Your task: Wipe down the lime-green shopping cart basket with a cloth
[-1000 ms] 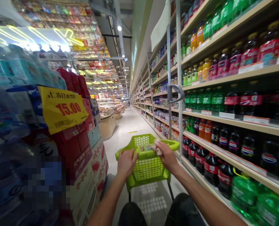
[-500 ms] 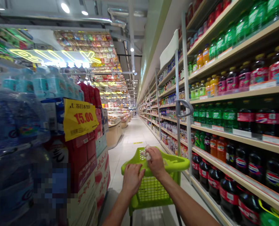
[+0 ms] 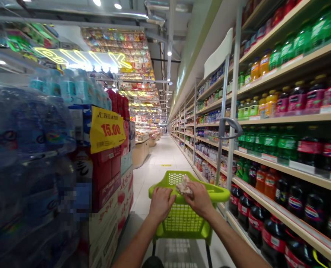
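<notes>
Supermarket aisle, drinks section. Long shelves [image 3: 279, 120] of bottled soda on the right, price labels [image 3: 269, 158] along the edges; stacked water packs [image 3: 28, 126] and drink cartons [image 3: 108, 178] on the left, yellow price sign [image 3: 107, 129] reading 15.00. Neon "BULK" sign [image 3: 83, 59], green shopping cart [image 3: 182, 221], tiled floor [image 3: 156, 156].

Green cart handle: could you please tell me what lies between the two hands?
The head view shows a crumpled whitish wad, held by the right hand, and a stretch of green handle beside the left hand.
</notes>
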Demonstrator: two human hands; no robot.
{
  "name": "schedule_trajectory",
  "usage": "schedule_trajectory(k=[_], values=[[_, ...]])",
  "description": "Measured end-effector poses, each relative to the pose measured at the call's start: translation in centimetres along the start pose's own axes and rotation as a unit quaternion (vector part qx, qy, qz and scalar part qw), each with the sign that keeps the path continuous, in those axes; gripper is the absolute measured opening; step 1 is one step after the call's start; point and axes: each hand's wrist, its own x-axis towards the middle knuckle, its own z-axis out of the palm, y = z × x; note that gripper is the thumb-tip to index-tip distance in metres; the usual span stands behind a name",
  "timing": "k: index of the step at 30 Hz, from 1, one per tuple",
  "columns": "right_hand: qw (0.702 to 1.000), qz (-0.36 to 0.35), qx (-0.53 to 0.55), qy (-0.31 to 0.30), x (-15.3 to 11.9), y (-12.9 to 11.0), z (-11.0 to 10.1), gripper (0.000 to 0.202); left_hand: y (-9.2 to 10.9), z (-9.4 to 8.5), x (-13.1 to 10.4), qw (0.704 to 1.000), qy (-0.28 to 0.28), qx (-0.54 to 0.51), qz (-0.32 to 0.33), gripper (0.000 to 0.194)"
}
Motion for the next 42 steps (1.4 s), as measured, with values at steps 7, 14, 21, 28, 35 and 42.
schedule_trajectory(k=[7,14,21,28,35,42], values=[[0.998,0.030,-0.051,0.007,0.1,-1.1,-0.3,0.022,0.9,0.0,-0.1,1.000,0.007,0.001,-0.008,0.028],[0.992,-0.073,-0.091,0.049,-1.7,1.0,1.1,0.027,0.5,-0.6,0.2,1.000,-0.013,-0.005,-0.006,0.028],[0.983,0.043,-0.124,0.128,-5.2,9.7,-2.7,0.033,0.6,-0.5,0.3,1.000,-0.008,-0.006,-0.012,0.030],[0.991,-0.071,-0.067,0.092,-3.6,3.5,0.3,0.026,-0.3,0.0,0.2,1.000,-0.006,-0.005,-0.006,0.032],[0.978,0.109,-0.090,0.155,-4.7,10.0,-2.1,0.037,-0.3,-0.3,0.1,1.000,-0.010,-0.009,-0.005,0.032],[0.993,-0.082,0.008,0.087,-1.9,-0.9,1.8,0.024,-0.3,0.1,0.3,1.000,-0.007,-0.008,-0.008,0.031]])
